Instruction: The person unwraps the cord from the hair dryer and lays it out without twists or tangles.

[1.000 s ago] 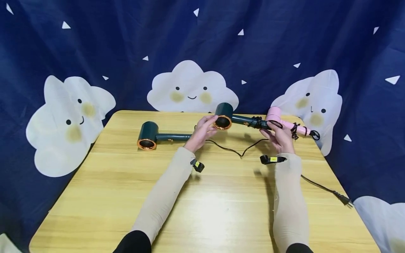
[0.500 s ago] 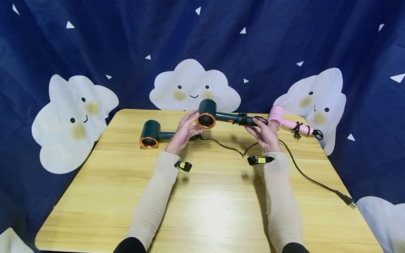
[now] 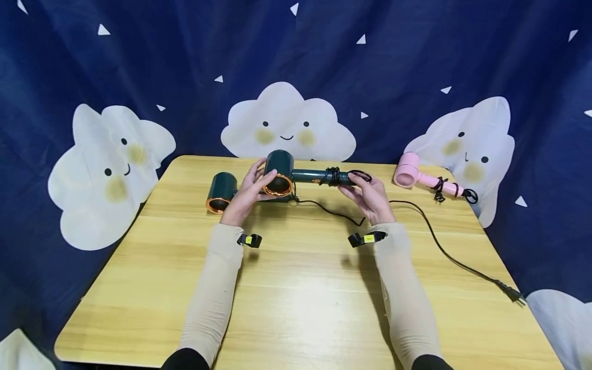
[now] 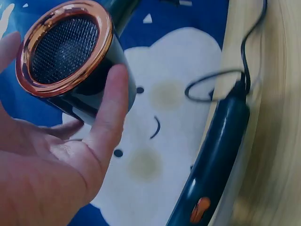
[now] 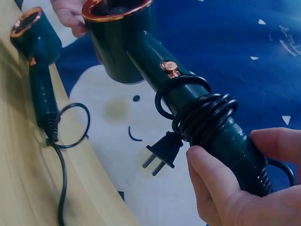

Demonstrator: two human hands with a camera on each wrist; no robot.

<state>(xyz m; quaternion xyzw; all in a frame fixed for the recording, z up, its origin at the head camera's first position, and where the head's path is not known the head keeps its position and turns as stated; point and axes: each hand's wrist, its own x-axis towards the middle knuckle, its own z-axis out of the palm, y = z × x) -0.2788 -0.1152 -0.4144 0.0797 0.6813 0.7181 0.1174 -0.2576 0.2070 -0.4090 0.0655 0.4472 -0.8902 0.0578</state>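
Observation:
Both hands hold up a dark green hair dryer [image 3: 279, 163] with a copper rim and its black cord wound round the handle. The left hand [image 3: 247, 197] grips the round head, its thumb on the side in the left wrist view [image 4: 70, 155]. At the handle's end the right hand [image 3: 370, 198] pinches between thumb and fingers; in the right wrist view the plug [image 5: 163, 151] dangles from the wound cord [image 5: 204, 115]. A second green dryer [image 3: 222, 191] lies on the table behind the left hand, its handle [image 4: 214, 160] showing in the left wrist view.
On the wooden table [image 3: 296, 308], a pink hair dryer [image 3: 408, 170] lies at the back right, cord wrapped round its handle. The second green dryer's loose cord [image 3: 444, 249] runs right to a plug [image 3: 513, 294] at the table's right edge. A blue cloud-patterned curtain [image 3: 393, 61] hangs behind.
The held green dryer has moved left with both hands, away from the pink dryer and in front of the second green one. The pink dryer, partly covered earlier, now shows fully.

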